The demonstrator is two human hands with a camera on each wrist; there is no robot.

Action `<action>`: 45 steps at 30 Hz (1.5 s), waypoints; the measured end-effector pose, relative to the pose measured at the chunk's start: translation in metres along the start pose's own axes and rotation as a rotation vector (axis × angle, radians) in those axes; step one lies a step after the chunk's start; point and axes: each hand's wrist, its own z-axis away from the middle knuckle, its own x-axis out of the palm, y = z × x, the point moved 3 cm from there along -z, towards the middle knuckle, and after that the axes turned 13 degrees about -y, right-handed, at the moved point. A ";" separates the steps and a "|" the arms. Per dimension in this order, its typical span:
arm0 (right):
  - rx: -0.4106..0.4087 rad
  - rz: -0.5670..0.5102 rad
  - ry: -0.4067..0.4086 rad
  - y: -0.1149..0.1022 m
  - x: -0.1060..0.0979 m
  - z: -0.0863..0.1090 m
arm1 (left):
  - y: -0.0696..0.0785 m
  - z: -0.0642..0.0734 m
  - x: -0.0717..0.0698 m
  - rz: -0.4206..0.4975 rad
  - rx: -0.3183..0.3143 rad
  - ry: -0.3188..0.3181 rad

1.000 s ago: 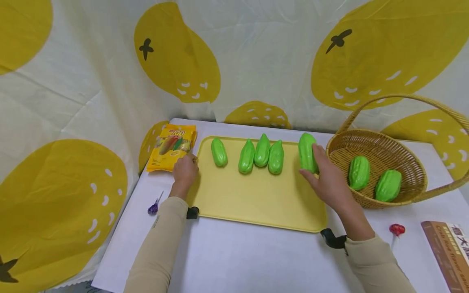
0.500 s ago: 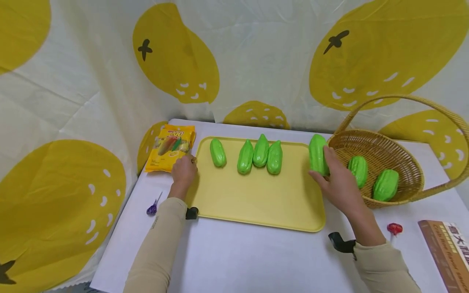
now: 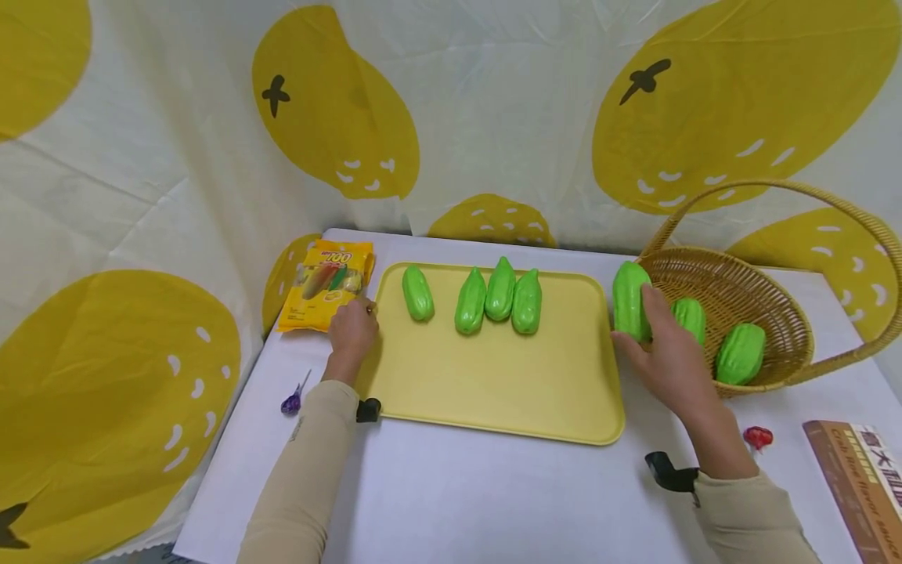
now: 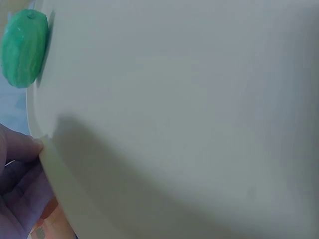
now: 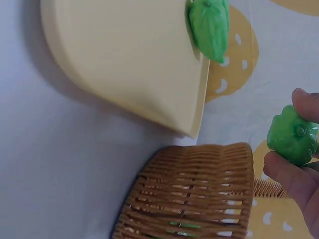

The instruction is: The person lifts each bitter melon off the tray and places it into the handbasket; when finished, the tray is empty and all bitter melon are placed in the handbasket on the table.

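Note:
My right hand (image 3: 669, 356) grips a glossy green ridged gourd (image 3: 629, 300) between thumb and fingers. The gourd is held up just left of the wicker basket (image 3: 764, 278), by its rim. In the right wrist view the same gourd (image 5: 290, 139) shows end-on, apart from the basket wall (image 5: 194, 184). My left hand (image 3: 352, 329) pinches the left edge of a yellow tray (image 3: 479, 384); in the left wrist view the thumb lies on the tray rim (image 4: 62, 174), fingers beneath. Several similar gourds (image 3: 500, 290) lie along the tray's far side. Two gourds (image 3: 740, 354) rest inside the basket.
A yellow candy bag (image 3: 327, 286) lies beside the tray's far left corner. A purple lollipop (image 3: 291, 403) is left of my sleeve. At the right are a red lollipop (image 3: 758, 437) and a brown box (image 3: 856, 478). The basket's tall handle (image 3: 796, 188) arches over it.
My right hand has carried the gourd rightward, from above the tray's right end to beside the basket's left rim. The left hand has stayed at the tray's edge.

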 end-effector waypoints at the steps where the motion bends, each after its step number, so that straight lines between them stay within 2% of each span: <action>1: 0.006 0.005 0.000 0.001 -0.001 0.001 | 0.000 0.000 0.000 -0.001 0.000 0.005; 8: 0.040 0.033 0.031 0.009 -0.005 0.006 | 0.002 0.002 -0.001 -0.001 0.006 0.011; 17: 0.047 -0.002 0.083 0.026 -0.010 0.011 | 0.001 0.001 0.000 -0.006 0.007 -0.004; 23: 0.091 -0.036 0.068 0.039 -0.014 0.015 | -0.001 0.000 0.001 0.004 0.011 -0.005; 30: 0.147 -0.019 0.052 0.045 -0.014 0.017 | -0.001 0.000 0.001 0.002 -0.002 -0.011; 40: 0.194 0.015 0.093 0.056 -0.017 0.019 | 0.000 0.000 0.002 0.004 -0.006 -0.011; 45: 0.218 0.026 0.082 0.064 -0.016 0.018 | 0.000 -0.001 0.001 0.002 -0.006 -0.013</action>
